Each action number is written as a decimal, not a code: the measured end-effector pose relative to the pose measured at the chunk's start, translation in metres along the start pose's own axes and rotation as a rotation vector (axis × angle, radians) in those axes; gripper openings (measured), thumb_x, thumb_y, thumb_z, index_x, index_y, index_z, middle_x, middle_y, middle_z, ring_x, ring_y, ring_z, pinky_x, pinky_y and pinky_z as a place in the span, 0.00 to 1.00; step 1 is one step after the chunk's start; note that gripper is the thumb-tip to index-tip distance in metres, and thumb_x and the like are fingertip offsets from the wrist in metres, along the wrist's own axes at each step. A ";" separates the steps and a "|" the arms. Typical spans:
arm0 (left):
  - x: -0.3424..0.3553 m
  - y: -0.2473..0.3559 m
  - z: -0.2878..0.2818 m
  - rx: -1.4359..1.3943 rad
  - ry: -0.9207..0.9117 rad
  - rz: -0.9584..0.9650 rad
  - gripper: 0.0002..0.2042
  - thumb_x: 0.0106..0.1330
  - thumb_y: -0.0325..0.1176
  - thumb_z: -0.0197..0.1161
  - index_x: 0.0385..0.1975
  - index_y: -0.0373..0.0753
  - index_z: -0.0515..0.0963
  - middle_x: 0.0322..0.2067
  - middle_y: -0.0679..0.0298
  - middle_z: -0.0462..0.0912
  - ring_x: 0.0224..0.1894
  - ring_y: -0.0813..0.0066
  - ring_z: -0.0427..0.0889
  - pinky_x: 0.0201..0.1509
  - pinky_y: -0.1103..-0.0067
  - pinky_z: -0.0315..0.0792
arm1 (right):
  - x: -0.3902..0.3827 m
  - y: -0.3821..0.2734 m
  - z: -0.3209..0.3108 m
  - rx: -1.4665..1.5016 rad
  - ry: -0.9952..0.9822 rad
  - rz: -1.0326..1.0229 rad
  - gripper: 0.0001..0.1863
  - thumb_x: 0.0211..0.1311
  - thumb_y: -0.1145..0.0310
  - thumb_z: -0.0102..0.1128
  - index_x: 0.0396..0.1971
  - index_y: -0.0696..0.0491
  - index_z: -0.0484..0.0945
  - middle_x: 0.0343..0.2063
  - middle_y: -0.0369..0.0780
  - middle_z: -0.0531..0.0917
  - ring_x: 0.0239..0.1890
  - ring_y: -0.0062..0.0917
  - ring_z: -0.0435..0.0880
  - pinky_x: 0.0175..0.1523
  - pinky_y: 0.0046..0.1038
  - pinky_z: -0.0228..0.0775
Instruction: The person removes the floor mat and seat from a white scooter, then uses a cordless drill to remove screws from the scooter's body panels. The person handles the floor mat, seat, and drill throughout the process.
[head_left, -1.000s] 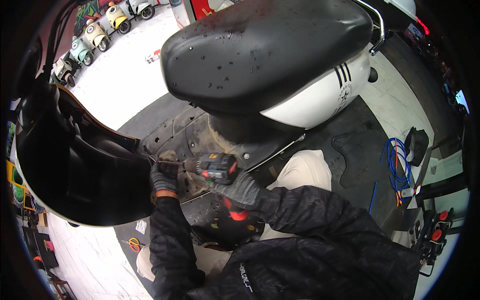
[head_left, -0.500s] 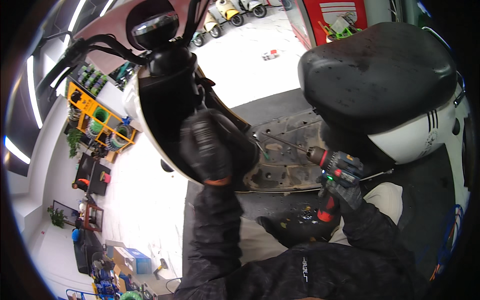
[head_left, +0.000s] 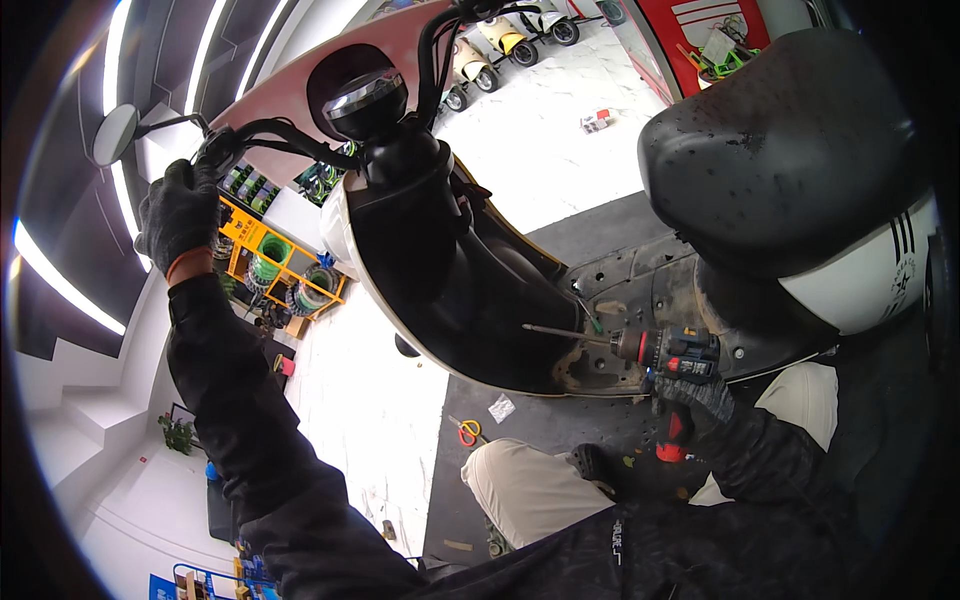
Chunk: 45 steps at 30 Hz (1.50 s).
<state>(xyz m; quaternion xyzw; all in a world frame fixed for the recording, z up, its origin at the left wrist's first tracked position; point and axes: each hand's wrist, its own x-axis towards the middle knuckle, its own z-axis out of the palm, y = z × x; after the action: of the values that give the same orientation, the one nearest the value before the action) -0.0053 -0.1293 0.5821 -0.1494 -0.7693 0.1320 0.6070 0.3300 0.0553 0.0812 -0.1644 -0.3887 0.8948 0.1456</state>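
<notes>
A scooter with a black inner front panel (head_left: 420, 270) and a black seat (head_left: 780, 150) stands in front of me. My left hand (head_left: 180, 215), in a dark glove, reaches up and is closed around the left handlebar grip, below a round mirror (head_left: 117, 135). In my gloved right hand (head_left: 697, 398) is a cordless drill (head_left: 665, 350), gripped by its handle. Its long bit (head_left: 560, 331) points left, above the edge of the footboard (head_left: 655, 280). A screwdriver with a green handle (head_left: 597, 325) lies on the footboard, past the drill.
Scissors with red and yellow handles (head_left: 468, 432) and a small clear packet (head_left: 501, 407) lie on the dark mat near my knee. Several scooters (head_left: 510, 42) are parked far off. An orange rack (head_left: 245, 235) with coiled goods stands at the left.
My left hand has moved from in front of the front panel up and left to the handlebar grip. The drill's bit has swung a little to point more level. The view has shifted left.
</notes>
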 end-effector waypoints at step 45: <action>-0.095 0.059 0.159 -0.468 -0.086 0.831 0.21 0.77 0.34 0.55 0.64 0.28 0.72 0.62 0.45 0.78 0.64 0.49 0.77 0.68 0.65 0.72 | 0.312 -0.160 0.089 -0.112 -0.216 -0.525 0.26 0.57 0.58 0.78 0.52 0.57 0.83 0.44 0.40 0.89 0.48 0.25 0.87 0.58 0.30 0.78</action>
<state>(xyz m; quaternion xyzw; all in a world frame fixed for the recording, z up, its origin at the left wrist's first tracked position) -0.1350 -0.1154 0.4379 -0.5712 -0.6781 0.1928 0.4204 0.0334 0.2234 0.2014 0.0303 -0.4801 0.8159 0.3208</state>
